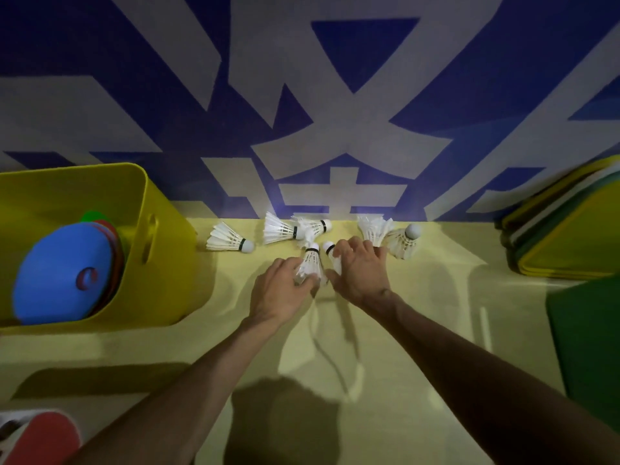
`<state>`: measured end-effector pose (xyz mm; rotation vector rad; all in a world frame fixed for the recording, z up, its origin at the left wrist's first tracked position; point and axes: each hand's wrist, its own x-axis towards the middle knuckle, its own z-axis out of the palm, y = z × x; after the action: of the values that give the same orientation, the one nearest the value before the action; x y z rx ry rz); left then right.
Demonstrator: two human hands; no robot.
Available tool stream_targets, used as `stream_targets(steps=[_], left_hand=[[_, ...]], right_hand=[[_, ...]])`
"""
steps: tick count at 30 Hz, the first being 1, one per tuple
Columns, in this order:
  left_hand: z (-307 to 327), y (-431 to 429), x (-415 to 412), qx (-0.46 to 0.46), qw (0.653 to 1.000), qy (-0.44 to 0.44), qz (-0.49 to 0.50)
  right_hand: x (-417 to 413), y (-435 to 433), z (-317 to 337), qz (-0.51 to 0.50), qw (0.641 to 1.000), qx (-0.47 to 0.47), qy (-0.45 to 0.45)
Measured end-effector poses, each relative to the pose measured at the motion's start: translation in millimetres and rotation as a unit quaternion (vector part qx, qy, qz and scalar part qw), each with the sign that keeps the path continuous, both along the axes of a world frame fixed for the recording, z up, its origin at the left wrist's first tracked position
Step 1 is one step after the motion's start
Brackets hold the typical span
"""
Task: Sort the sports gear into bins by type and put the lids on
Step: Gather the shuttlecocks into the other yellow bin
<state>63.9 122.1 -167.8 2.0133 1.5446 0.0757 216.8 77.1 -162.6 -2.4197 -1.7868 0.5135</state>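
Note:
Several white feather shuttlecocks lie along the far edge of the yellow table (419,297). My left hand (280,290) grips one shuttlecock (312,260) by its feathers, cork pointing away. My right hand (360,270) curls over another shuttlecock (330,250), whose cork sticks out past the fingers. More shuttlecocks lie loose: one at the left (228,239), a pair behind my hands (295,228), and a pair at the right (399,238).
A yellow bin (157,250) at the left holds a stack of flat cones, a blue one (63,276) on top. Stacked lids (563,236) lean at the right. A green bin (590,337) stands below them. A red paddle (40,437) shows at the bottom left.

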Motion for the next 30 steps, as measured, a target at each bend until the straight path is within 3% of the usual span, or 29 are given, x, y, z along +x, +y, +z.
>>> stream_targets(steps=[5,11,16,24,30], left_hand=[[-2.6,-22.6,1.7,-0.023,0.999,-0.02,0.011],[0.4,-57.7,-3.3,-0.12,0.981,-0.147,0.024],[-1.4,-96.2,-11.7,-0.156,0.98,-0.126,-0.017],[5.4,-153.2,-28.1,-0.154,0.976,-0.15,0.037],[36.3,-181.4,-18.1,-0.165,0.94,-0.242,0.174]], right_hand=[[-2.4,-28.2,-10.9,-0.067,0.995,0.02,0.065],[-5.9,-76.3,-18.4,-0.136,0.982,0.015,0.129],[-16.2,-123.6,-23.6,-0.184,0.963,0.015,0.195],[-32.3,-187.8,-9.0,-0.257,0.938,0.006,0.232],[-14.3,-218.3,37.5,-0.273,0.91,0.061,0.304]])
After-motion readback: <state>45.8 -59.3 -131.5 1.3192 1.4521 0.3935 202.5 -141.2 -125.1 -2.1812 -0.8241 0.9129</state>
